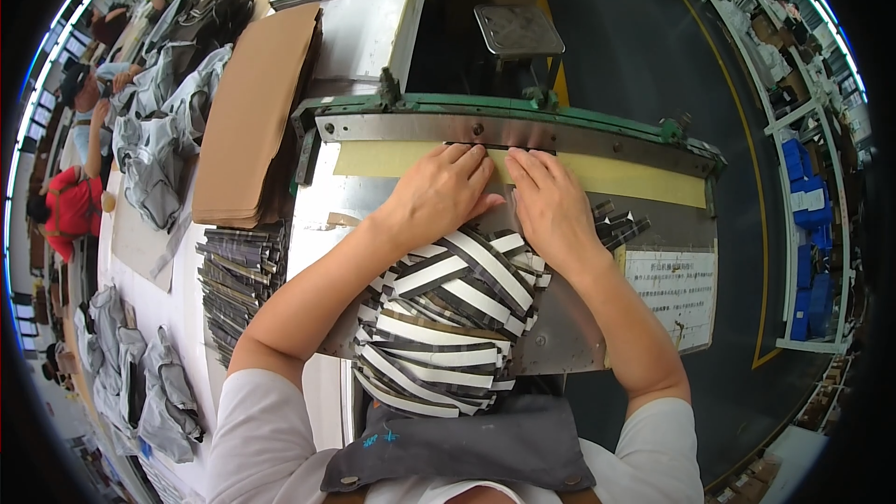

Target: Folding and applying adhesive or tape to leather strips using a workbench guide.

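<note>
A thin dark strip (498, 147) lies along the metal bar (439, 129) of a green-framed bench machine. My left hand (441, 189) rests near the strip's left part, fingers stretched out flat and thumb held apart. At its right part, my right hand (549, 198) lies with outstretched fingertips against the bar; whether either hand grips the strip is hidden under the fingers. Beneath both hands runs a yellow band (644, 184) on the metal table. Between my forearms, close to my body, is a heap of black and white strips (448, 336).
Left of the machine stand a stack of brown sheets (247, 121) and a pile of dark strips (245, 271). Several short dark strips (621, 226) lie right of my right hand, above a printed paper (670, 294). Grey fabric pieces (154, 173) and other people are farther left. A metal stool (519, 30) stands beyond.
</note>
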Action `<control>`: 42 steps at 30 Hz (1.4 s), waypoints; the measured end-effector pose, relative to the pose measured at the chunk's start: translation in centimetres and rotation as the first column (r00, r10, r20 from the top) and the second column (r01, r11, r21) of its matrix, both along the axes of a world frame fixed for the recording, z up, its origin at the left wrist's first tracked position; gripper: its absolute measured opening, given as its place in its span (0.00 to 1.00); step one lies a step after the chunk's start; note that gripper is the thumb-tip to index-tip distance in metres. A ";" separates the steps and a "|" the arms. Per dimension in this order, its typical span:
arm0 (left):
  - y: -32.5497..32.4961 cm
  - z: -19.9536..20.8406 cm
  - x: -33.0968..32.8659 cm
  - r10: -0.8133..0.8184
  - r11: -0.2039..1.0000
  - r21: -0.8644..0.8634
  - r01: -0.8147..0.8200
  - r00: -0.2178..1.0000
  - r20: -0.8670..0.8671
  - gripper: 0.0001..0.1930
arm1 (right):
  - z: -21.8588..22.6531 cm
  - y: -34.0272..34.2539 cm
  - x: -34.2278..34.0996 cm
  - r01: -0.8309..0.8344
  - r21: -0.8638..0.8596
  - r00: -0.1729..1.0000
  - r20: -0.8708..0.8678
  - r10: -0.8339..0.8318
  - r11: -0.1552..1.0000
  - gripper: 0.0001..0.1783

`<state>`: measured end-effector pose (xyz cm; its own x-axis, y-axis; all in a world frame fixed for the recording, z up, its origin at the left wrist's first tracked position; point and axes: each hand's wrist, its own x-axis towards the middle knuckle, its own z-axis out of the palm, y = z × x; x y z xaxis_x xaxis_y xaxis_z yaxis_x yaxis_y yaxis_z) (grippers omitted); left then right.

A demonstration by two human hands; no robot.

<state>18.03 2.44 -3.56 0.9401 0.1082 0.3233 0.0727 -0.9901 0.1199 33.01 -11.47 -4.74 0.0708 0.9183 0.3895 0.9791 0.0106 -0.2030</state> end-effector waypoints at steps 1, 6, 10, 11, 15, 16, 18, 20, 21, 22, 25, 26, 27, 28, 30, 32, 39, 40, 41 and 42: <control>0.1 -0.1 -0.1 0.001 1.000 -0.002 -0.001 1.000 -0.002 0.20 | 0.1 0.1 0.0 0.005 -0.009 1.000 -0.010 -0.005 1.000 0.22; 0.4 2.6 -1.0 -0.247 0.922 -0.314 0.228 0.969 -0.022 0.21 | 0.0 0.1 0.4 -0.062 0.061 0.998 0.026 0.061 0.996 0.22; -0.9 4.2 -2.2 -0.472 0.777 -0.494 0.391 0.881 -0.044 0.21 | 2.4 -0.9 1.0 -0.038 -0.088 0.992 -0.123 0.027 0.995 0.21; -1.1 4.1 -2.3 -0.470 0.778 -0.494 0.389 0.882 -0.044 0.21 | 3.2 -1.0 0.9 -0.041 -0.088 0.992 -0.123 0.030 0.995 0.21; -1.8 4.1 -2.5 -0.408 0.812 -0.506 0.291 0.903 -0.136 0.19 | 4.2 -1.7 0.6 -0.336 -0.259 0.612 -0.790 0.002 0.906 0.18; -1.9 4.2 -2.5 -0.405 0.835 -0.471 0.284 0.897 -0.177 0.17 | 4.1 -1.8 0.5 -0.447 -0.235 0.474 -0.880 0.006 0.863 0.17; -1.9 4.1 -2.4 -0.409 0.857 -0.403 0.320 0.900 -0.153 0.16 | 3.8 -1.7 0.8 -0.452 -0.242 0.481 -0.877 0.006 0.859 0.17; -1.9 4.2 -2.4 -0.409 0.876 -0.333 0.349 0.903 -0.131 0.15 | 3.9 -1.8 0.7 -0.461 -0.248 0.487 -0.873 0.009 0.852 0.16; -1.7 4.4 -2.3 -0.423 0.852 -0.399 0.340 0.895 -0.140 0.14 | 4.1 -1.8 0.7 -0.473 -0.258 0.523 -0.852 0.032 0.842 0.16; -1.4 4.6 -2.3 -0.436 0.823 -0.464 0.328 0.888 -0.147 0.13 | 4.3 -1.8 0.6 -0.484 -0.269 0.558 -0.828 0.056 0.833 0.16; 0.2 5.9 -2.6 -0.237 0.572 -0.785 0.239 0.964 0.122 0.13 | 5.2 -1.7 0.6 -0.433 -0.439 0.722 -0.692 0.011 0.787 0.16; 0.8 6.1 -2.5 -0.091 0.528 -0.838 0.140 0.990 0.108 0.12 | 3.9 -1.8 0.7 -0.462 -0.303 0.473 -0.879 -0.057 0.834 0.18; 1.3 5.7 -2.5 -0.047 0.575 -0.804 0.150 0.987 0.151 0.12 | 3.5 -1.5 0.4 -0.466 -0.298 0.471 -0.880 -0.052 0.833 0.18; 1.5 4.8 -2.3 -0.022 0.629 -0.774 0.071 0.997 0.074 0.13 | 3.2 -1.0 -0.1 -0.356 -0.102 0.144 -0.988 -0.053 0.929 0.19; 1.2 3.7 -1.5 0.009 0.680 -0.734 -0.009 1.000 -0.003 0.14 | 3.0 -0.3 -1.5 -0.028 0.143 -0.163 -0.977 0.137 0.989 0.20; 0.8 3.1 -0.6 -0.014 0.710 -0.700 -0.079 0.992 -0.126 0.17 | 2.8 -0.2 -1.0 0.011 0.089 0.023 -0.996 0.088 0.996 0.18; 1.1 0.5 -0.4 -0.066 0.997 -0.027 0.070 0.991 0.116 0.20 | -0.6 1.3 2.4 0.181 0.245 0.838 -0.545 -0.019 0.952 0.08; 0.9 -0.4 -0.2 -0.065 0.996 -0.046 0.071 0.992 0.104 0.21 | -1.1 1.4 2.8 0.167 0.228 0.896 -0.441 -0.051 0.959 0.08; 0.7 -0.9 0.0 -0.065 0.995 -0.064 0.071 0.994 0.091 0.22 | -1.4 1.3 3.1 0.155 0.210 0.941 -0.329 -0.080 0.965 0.09; 0.5 -0.9 0.0 -0.064 0.996 -0.064 0.070 0.994 0.090 0.22 | -1.1 1.3 2.9 0.155 0.210 0.941 -0.330 -0.079 0.965 0.09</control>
<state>17.98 2.98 -4.49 0.9144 0.0698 0.3989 -0.0074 -0.9820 0.1887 35.94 -10.15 -5.87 0.3264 0.7842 0.5277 0.8611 -0.0165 -0.5081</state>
